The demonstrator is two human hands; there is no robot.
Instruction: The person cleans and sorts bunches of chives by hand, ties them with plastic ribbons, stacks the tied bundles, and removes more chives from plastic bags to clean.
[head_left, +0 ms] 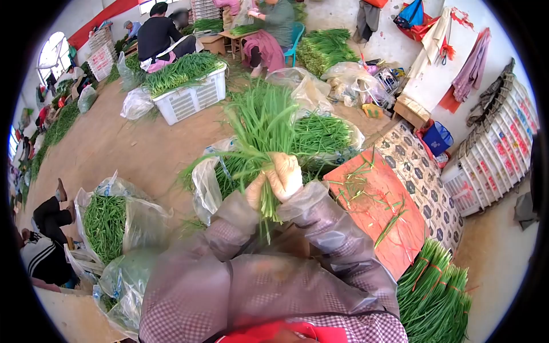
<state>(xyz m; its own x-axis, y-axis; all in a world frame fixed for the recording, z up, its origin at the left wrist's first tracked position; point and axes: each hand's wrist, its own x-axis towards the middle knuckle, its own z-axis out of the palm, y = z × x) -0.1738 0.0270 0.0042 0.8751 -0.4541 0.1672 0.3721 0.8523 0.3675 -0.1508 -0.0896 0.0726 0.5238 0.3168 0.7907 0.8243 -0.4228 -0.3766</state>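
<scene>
Both my hands wear pale gloves and meet around a large bunch of long green stalks (pixel 263 123) in the middle of the head view. My left hand (pixel 255 191) is closed round the lower part of the bunch. Beside it, my right hand (pixel 284 176) also grips the stalks, with its fingers wrapped over them. The leaves fan out upward and to the left, and the stalk ends point down. Just beyond the hands lies an open plastic bag (pixel 207 186) with more greens. A red board (pixel 383 214) with loose stalks on it is at the right.
Tied green bundles (pixel 437 286) lie at the lower right. A plastic bag of greens (pixel 106 226) stands at the left, near a seated person (pixel 48 246). Beyond are a white crate (pixel 191 97) heaped with greens and people at work. Stacked white crates (pixel 492 148) lean at the right.
</scene>
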